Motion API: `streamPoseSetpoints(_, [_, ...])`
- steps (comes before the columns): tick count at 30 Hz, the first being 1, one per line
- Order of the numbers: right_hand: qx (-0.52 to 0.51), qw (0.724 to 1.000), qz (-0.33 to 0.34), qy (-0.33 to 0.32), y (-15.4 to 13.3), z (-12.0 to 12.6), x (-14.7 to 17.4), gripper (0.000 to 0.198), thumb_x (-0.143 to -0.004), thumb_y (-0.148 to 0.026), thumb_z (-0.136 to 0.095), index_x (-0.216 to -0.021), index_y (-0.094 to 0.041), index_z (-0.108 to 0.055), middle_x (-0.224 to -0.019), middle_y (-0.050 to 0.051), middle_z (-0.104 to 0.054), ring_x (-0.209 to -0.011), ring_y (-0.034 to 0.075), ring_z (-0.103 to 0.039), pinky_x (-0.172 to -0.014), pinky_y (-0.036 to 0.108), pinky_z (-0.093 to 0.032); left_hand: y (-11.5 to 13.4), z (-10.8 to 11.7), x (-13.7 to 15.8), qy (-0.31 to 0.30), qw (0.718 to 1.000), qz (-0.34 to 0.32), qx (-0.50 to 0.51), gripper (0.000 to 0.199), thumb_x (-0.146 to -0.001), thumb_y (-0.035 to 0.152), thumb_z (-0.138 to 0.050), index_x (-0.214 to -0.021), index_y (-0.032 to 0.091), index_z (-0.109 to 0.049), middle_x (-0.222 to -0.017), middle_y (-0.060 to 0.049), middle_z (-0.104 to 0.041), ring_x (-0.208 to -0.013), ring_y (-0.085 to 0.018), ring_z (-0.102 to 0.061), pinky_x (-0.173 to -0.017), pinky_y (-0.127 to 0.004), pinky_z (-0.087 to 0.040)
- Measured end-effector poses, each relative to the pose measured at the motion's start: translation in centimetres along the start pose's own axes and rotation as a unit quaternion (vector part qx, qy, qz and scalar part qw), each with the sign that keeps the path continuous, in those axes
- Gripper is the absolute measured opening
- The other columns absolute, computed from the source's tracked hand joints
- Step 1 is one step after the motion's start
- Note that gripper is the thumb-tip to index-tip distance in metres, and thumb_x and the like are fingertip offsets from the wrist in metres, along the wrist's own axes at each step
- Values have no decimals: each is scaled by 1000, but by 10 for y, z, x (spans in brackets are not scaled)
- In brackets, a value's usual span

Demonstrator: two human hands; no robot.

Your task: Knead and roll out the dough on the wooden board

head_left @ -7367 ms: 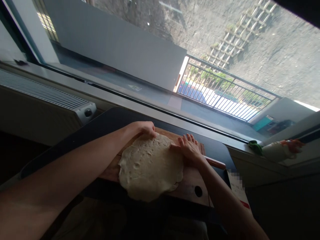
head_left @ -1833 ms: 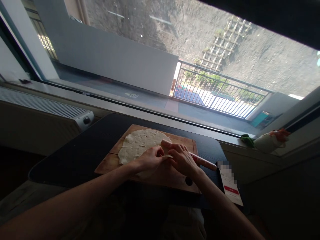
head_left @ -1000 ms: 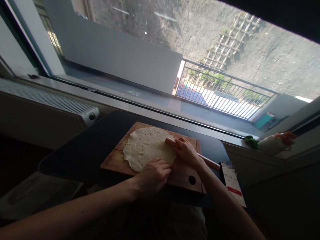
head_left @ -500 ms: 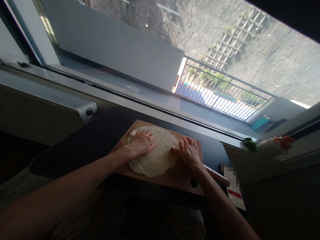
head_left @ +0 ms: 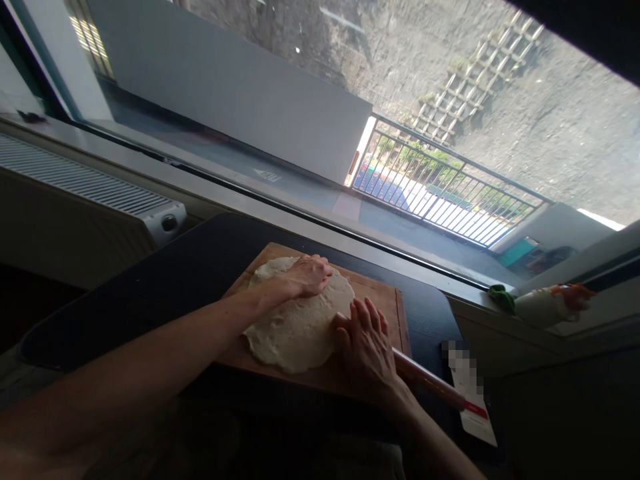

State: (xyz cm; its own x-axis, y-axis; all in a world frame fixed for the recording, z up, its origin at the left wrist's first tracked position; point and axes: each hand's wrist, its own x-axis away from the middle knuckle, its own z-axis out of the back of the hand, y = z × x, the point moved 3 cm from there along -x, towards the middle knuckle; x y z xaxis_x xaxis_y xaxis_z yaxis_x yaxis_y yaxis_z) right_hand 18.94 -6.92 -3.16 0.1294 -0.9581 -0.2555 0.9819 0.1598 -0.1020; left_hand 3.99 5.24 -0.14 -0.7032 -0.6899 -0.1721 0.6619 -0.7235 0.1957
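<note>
below a pale window sill, a dark, round-cornered table bears a brown wooden board with a pale, flat, roundish dough sheet on it. the left hand lies curled on the dough, grip unclear; the right hand, fingers slightly spread, covers a brown, cylindrical rolling pin.

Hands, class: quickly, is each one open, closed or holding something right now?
Left hand: curled on the dough; whether it grips cannot be told.
Right hand: open, laid over the rolling pin.
</note>
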Motion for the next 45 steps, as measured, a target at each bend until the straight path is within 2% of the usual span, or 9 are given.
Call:
streamPoseSetpoints(2, [-4, 1000, -20, 2, 3, 0, -3, 53, -96, -46, -30, -138, -15, -39, -148, 13, -31, -140, 28, -14, -110, 50, -15, 1, 0, -1, -7, 1000, 5, 2, 19, -83, 23, -47, -87, 17, -65, -97, -9, -64, -89, -20, -58, -86, -34, -42])
streamPoseSetpoints(6, [-40, 994, -101, -22, 37, 8, -21, 54, -95, -50, -26, -134, -17, -44, -143, 14, -37, -132, 30, -30, -105, 51, -25, 8, 3, 7, 5, 999, 6, 39, 18, -81, 22, -49, -84, 17, -66, -98, -8, -64, -90, -19, -58, -87, -33, -41])
streamPoseSetpoints(11, [-64, 995, -48, -60, 64, 22, 18, 51, -92, -45, -40, -138, -21, -40, -129, 11, -50, -114, 26, -47, -95, 41, -37, 20, -2, 28, 48, 997, -56, 33, 21, -84, 22, -48, -87, 19, -68, -102, -8, -63, -99, -22, -56, -93, -38, -37])
streamPoseSetpoints(15, [-43, 997, -34, -47, 69, 23, 47, 49, -91, -30, -41, -139, -23, -37, -109, 10, -57, -97, 24, -53, -83, 35, -42, 24, -15, 44, 66, 997, -42, 15, 26, -87, 26, -48, -104, 22, -66, -112, -8, -60, -105, -23, -53, -95, -40, -36])
streamPoseSetpoints(19, [-18, 993, -116, -9, 54, 20, 52, 48, -92, -30, -37, -139, -20, -36, -103, 12, -57, -90, 24, -56, -74, 33, -43, 29, -25, 59, 90, 996, -23, 9, 31, -89, 33, -47, -114, 26, -62, -126, -9, -54, -118, -26, -45, -103, -46, -29])
streamPoseSetpoints(22, [16, 992, -121, -7, 29, 16, 52, 48, -89, -28, -42, -136, -18, -40, -101, 14, -58, -91, 27, -56, -74, 35, -43, 32, -27, 64, 93, 995, -25, 4, 31, -90, 35, -46, -115, 28, -62, -132, -8, -50, -123, -27, -41, -106, -50, -23])
streamPoseSetpoints(27, [43, 988, -144, -15, 6, 13, 54, 48, -88, -28, -43, -134, -17, -40, -98, 14, -59, -88, 27, -59, -70, 34, -44, 41, -32, 60, 77, 993, -85, 16, 33, -91, 33, -43, -121, 29, -57, -137, -7, -48, -125, -25, -40, -108, -52, -16])
streamPoseSetpoints(39, [33, 984, -158, -69, -9, 19, 48, 53, -86, -27, -42, -137, -14, -37, -103, 15, -58, -91, 27, -60, -71, 33, -45, 52, -39, 59, 96, 992, -83, 23, 34, -90, 35, -45, -121, 30, -57, -130, -6, -52, -120, -26, -41, -104, -48, -21])
streamPoseSetpoints(45, [26, 979, -188, -74, -10, 17, 84, 54, -87, -26, -42, -139, -12, -35, -110, 16, -55, -95, 24, -59, -76, 31, -45, 53, -37, 61, 102, 989, -106, 14, 31, -91, 33, -43, -119, 32, -58, -126, -4, -53, -117, -24, -44, -103, -47, -23])
